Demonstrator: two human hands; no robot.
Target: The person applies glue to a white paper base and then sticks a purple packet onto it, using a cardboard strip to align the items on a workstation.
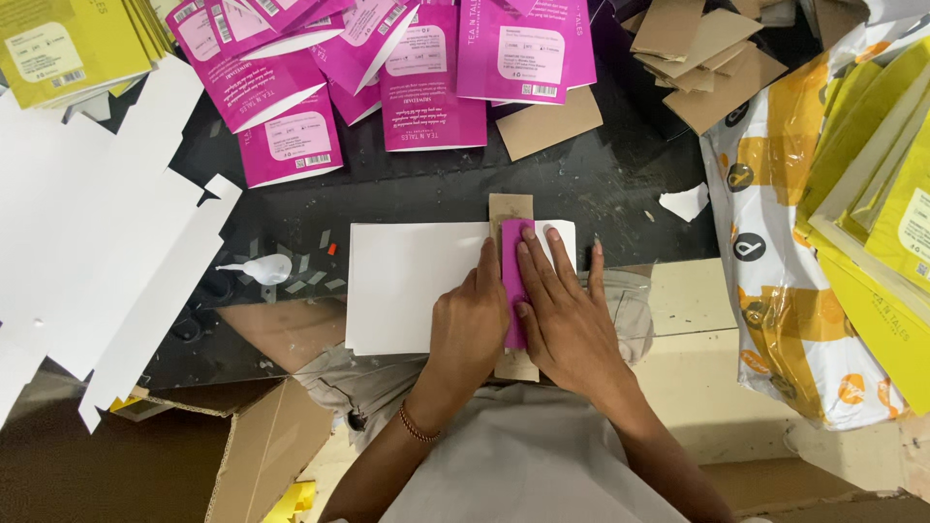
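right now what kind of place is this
Likely a small packaging workshop: stacks of flat magenta cartons, yellow cartons and cardboard pieces surround both hands pressing a magenta strip onto white card.

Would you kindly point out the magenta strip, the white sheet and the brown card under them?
magenta strip [513, 254], head view, upper part between the hands.
white sheet [407, 281], head view, bare middle.
brown card [510, 204], head view, top end.

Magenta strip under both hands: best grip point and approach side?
Probably the far end of the magenta strip: it alone shows past the fingers. Come from the far side, pinching flat along the edge. The left hand and right hand press down the rest, flat on the white sheet.
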